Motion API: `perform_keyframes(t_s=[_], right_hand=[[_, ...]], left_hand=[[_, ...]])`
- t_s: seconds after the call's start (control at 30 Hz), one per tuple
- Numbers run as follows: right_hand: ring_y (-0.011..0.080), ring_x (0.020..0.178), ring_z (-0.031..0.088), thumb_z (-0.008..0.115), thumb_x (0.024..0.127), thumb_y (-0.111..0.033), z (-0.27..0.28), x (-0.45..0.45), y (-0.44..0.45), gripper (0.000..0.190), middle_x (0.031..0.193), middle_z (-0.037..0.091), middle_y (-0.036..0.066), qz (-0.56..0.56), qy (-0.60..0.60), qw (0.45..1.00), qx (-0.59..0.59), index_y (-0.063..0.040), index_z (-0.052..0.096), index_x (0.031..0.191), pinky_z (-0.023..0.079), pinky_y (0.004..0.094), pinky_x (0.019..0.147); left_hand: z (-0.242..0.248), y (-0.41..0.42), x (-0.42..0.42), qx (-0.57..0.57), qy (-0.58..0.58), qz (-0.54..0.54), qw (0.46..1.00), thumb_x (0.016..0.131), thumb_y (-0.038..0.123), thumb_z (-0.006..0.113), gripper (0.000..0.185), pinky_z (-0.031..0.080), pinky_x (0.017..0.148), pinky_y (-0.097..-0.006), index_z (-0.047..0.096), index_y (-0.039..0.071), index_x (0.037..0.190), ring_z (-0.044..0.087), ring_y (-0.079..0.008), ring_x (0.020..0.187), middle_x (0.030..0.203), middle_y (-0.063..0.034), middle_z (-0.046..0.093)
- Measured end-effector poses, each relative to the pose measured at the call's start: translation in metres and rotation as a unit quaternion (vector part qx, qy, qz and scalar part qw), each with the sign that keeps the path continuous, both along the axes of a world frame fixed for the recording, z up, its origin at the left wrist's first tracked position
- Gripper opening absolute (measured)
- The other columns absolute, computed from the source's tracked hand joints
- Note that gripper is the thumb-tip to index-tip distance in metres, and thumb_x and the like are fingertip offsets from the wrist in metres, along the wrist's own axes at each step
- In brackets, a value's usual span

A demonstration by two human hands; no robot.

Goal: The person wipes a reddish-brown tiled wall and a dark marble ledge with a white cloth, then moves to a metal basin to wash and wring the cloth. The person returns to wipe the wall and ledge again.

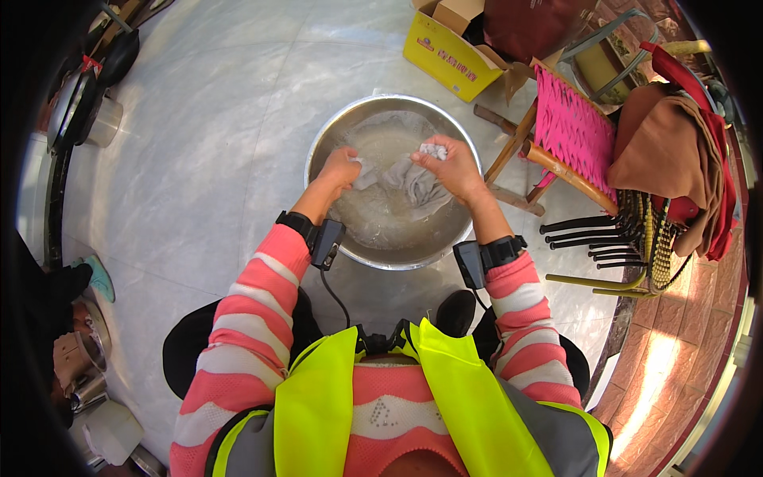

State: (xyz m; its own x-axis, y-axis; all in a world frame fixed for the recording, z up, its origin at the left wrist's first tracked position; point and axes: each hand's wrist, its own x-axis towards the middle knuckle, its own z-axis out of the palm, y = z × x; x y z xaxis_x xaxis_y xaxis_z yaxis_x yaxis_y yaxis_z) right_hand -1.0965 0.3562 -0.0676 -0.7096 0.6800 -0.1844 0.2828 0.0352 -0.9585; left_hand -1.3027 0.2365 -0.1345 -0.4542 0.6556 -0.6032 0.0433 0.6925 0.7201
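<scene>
A round stainless-steel basin (390, 264) stands on the floor in front of me, holding cloudy, bubbly water (381, 229). In it lies a wet, pale grey cloth (422, 185), partly under the water. My right hand (454, 169) pinches a bunched part of the cloth above the surface, at the basin's right side. Over the left side, my left hand (341, 170) grips another pale end of the cloth near the waterline. How far the cloth spreads beneath the cloudy water cannot be told.
A yellow cardboard box (453, 56) sits beyond the basin. To the right are a wooden folding stool (572, 128) with a pink woven seat, several stacked chairs (644, 238) and a brown cloth (667, 149). At the left rim are pans (119, 58) and a teal shoe (100, 278).
</scene>
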Motion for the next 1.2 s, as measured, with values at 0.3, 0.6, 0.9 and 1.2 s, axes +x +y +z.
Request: perform_keyframes(t_s=[0.3, 0.6, 0.9, 1.2], right_hand=[[0.0043, 0.074, 0.051, 0.069, 0.085, -0.011, 0.029, 0.008, 0.004, 0.01, 0.079, 0.057, -0.006, -0.012, -0.009, 1.0, 0.017, -0.006, 0.061, 0.086, 0.043, 0.0199, 0.067], [0.0136, 0.095, 0.06, 0.064, 0.081, -0.005, -0.016, 0.017, -0.019, 0.066, 0.111, 0.063, 0.007, 0.005, 0.096, 0.957, -0.274, -0.014, 0.041, 0.142, 0.047, 0.028, 0.087], [0.0202, 0.087, 0.065, 0.066, 0.084, -0.02, -0.042, 0.016, -0.006, 0.033, 0.093, 0.068, 0.011, -0.068, -0.083, 0.989, -0.099, 0.0, 0.061, 0.109, 0.051, 0.0329, 0.073], [0.0378, 0.087, 0.063, 0.069, 0.081, -0.027, -0.112, 0.018, -0.032, 0.031, 0.093, 0.066, 0.023, 0.054, -0.278, 0.928, 0.243, -0.008, 0.067, 0.105, 0.05, 0.0394, 0.076]], left_hand=[[0.04, 0.004, -0.005, 0.263, -0.322, 0.014, 0.909, 0.084, 0.01, 0.065, 0.035, 0.05, 0.075, -0.0294, 0.058, 0.006, 0.118, 0.061, -0.0143, 0.093, 0.11, -0.0035, 0.064], [0.095, 0.018, 0.011, 0.35, -0.399, -0.119, 0.839, 0.085, 0.004, 0.059, 0.038, 0.049, 0.09, -0.0326, 0.057, 0.005, 0.123, 0.06, -0.0169, 0.106, 0.116, -0.0065, 0.063], [0.012, 0.008, -0.009, 0.185, -0.142, -0.093, 0.968, 0.084, 0.009, 0.062, 0.038, 0.048, 0.08, -0.0296, 0.059, 0.009, 0.122, 0.059, -0.0148, 0.094, 0.11, -0.0044, 0.064], [-0.033, -0.006, 0.009, 0.036, 0.042, -0.214, 0.975, 0.086, 0.021, 0.063, 0.035, 0.044, 0.094, -0.0338, 0.062, 0.004, 0.117, 0.058, -0.0231, 0.111, 0.112, -0.0143, 0.064]])
